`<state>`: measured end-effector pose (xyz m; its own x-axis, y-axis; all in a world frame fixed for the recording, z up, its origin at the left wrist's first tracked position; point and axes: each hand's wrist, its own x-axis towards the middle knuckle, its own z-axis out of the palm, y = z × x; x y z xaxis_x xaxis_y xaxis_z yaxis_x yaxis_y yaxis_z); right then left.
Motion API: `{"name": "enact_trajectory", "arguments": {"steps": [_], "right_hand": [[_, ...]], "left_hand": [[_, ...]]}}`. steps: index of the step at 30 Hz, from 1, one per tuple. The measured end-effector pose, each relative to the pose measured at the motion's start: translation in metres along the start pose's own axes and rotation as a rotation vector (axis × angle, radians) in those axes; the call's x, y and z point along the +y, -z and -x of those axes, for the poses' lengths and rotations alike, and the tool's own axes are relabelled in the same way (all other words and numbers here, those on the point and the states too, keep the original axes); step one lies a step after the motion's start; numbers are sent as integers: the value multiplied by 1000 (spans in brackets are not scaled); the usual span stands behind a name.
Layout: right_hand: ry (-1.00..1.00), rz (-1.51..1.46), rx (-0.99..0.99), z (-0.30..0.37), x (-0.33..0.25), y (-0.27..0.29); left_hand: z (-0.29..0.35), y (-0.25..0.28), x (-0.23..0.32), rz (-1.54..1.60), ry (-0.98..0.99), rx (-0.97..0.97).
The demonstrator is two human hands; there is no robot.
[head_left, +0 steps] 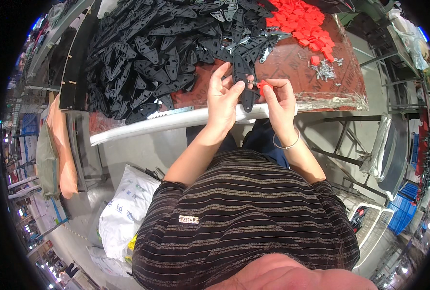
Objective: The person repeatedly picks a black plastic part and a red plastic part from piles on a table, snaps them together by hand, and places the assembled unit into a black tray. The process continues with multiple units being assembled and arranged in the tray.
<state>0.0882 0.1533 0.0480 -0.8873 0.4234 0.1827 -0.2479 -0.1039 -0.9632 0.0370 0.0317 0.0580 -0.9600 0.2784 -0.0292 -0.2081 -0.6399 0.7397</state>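
My left hand [223,99] holds a black, leaf-shaped plastic part [246,99] over the table's near edge, with the thumb on it and the fingers behind. Between thumb and fingers of my right hand [280,104] is a small red plastic piece [262,86], brought up against the right side of the black part. A small spring-like metal bit [251,82] shows between the two hands on the black part. Whether the red piece is seated in it, I cannot tell.
A large heap of black plastic parts [159,53] covers the left of the brown table [335,89]. Red pieces [302,24] are piled at the far right, beside small metal pins [325,71]. A toothed metal strip [171,112] lies by the front edge. White sacks [128,208] stand on the floor.
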Motion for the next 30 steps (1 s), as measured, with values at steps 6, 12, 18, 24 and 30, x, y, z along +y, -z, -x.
{"name": "enact_trajectory", "arguments": {"steps": [6,12,18,24,30], "right_hand": [[110,198,19,0,2,1],[-1,18,-74,-6,0,6],[123,236,-21,-5,-5,4],[342,646,-114,-10,-19,4],[578,794,-255,-19,-23,9]], "left_hand": [[-1,3,0,-21,65,-112],[-5,5,2,43,157,-82],[-8,6,-1,61,196,-100],[-11,10,-6,-75,156,-90],[-17,16,-2,64,405,-101]]}}
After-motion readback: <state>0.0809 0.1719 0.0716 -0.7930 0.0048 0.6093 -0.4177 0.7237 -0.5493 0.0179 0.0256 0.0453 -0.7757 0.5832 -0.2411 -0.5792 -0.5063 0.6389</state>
